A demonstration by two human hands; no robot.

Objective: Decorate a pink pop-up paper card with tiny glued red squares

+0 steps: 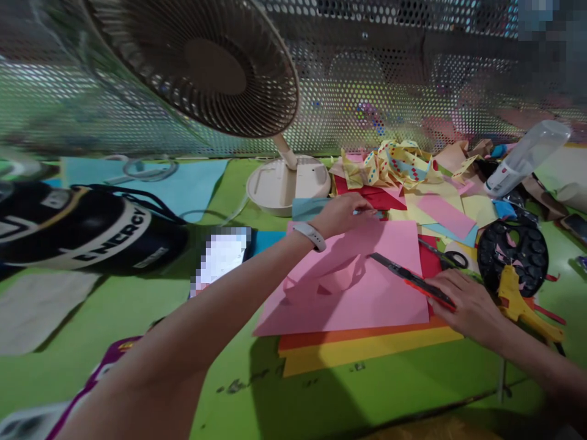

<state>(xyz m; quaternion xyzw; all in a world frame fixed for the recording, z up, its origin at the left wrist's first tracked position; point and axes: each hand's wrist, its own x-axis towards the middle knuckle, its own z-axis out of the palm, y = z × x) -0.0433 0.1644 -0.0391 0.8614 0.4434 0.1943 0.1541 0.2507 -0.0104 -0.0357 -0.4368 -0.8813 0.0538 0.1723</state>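
My right hand (468, 302) grips a red and black utility knife (410, 279), its dark blade pointing left over a sheet of pink paper (389, 305). A thin pink paper cutout (353, 275) lies loosely on that sheet, casting a small shadow. My left hand (342, 214), with a pale band on the wrist, is over the sheet's far edge, near the scraps. Its fingers are loosely bent and partly apart, and I see nothing in them. Orange paper (293, 343) and yellow paper (312, 362) stick out under the pink sheet.
A fan (288, 183) stands behind, before a perforated metal screen. Crumpled paper scraps (403, 165) are heaped at the back. Scissors (454, 260), a black palette-like tray (490, 244), a yellow glue gun (513, 299) and a clear bottle (527, 156) are right. Left are a phone (224, 260) and a black bottle (92, 229).
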